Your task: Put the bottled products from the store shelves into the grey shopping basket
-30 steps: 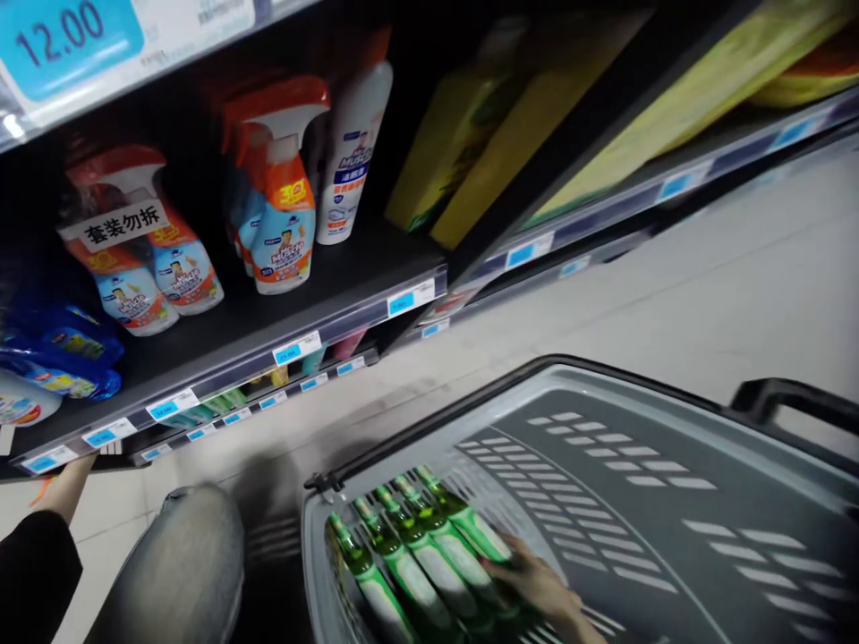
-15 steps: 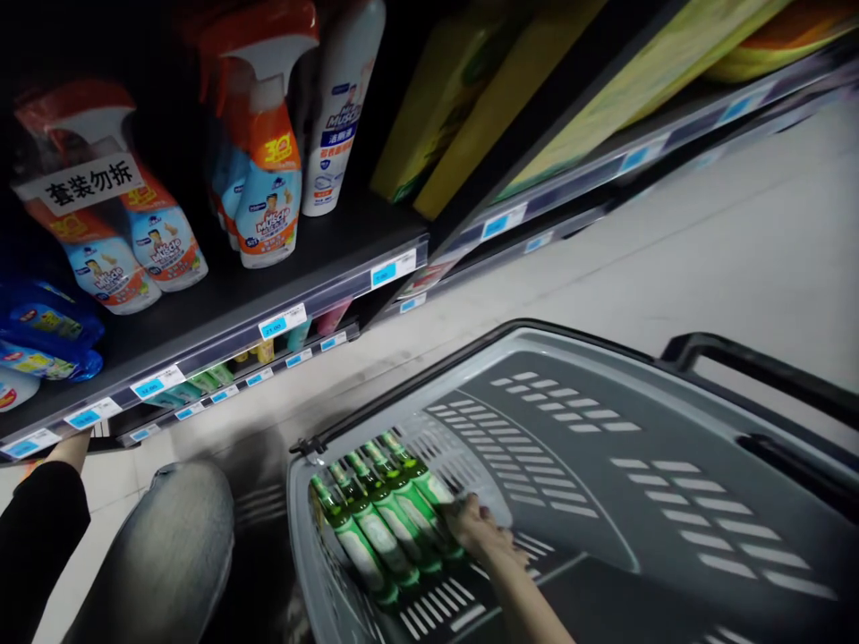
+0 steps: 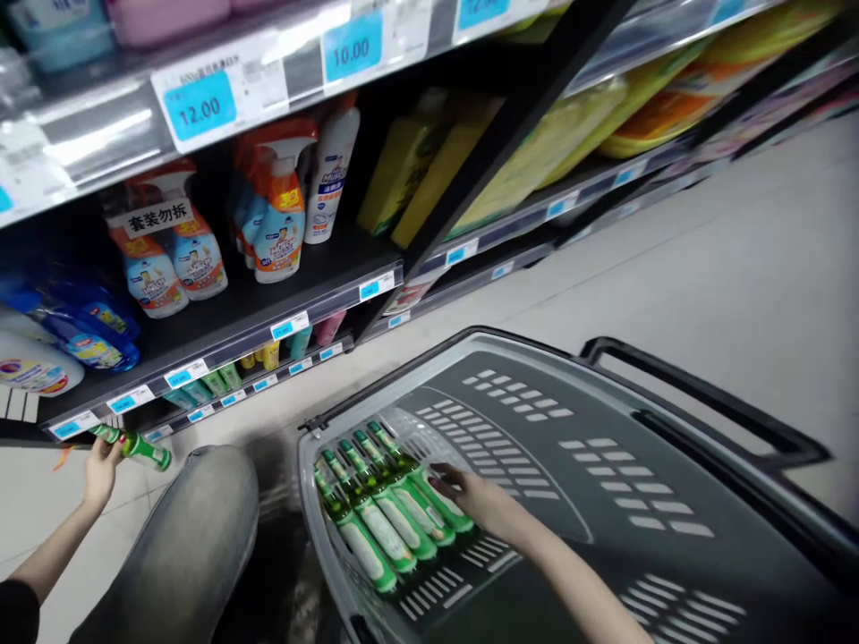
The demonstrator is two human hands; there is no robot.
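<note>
My left hand (image 3: pixel 102 472) is closed round a green bottle (image 3: pixel 150 450) beside the end of the low shelf; the bottle lies nearly level, one end passing under the shelf edge. My right hand (image 3: pixel 473 499) reaches into a grey shopping basket (image 3: pixel 537 465). Its fingers are apart and sit by the rightmost of several green bottles (image 3: pixel 386 514); whether they touch it I cannot tell. Those bottles lie side by side in a row at the basket's left end, green necks pointing toward the shelves, with pale labels.
Spray bottles (image 3: pixel 276 237) and blue bottles (image 3: pixel 100 331) stand on the dark shelf, with price tags along its edge. A nearer shelf edge (image 3: pixel 221 98) crosses the top left. My jeans-covered knee (image 3: pixel 181 537) is between the hands. The basket's black handle (image 3: pixel 704 402) extends right.
My left hand, earlier mostly hidden under the shelf edge, has come out with a green bottle. My right hand has eased off the bottle row, fingers more apart. The view has shifted.
</note>
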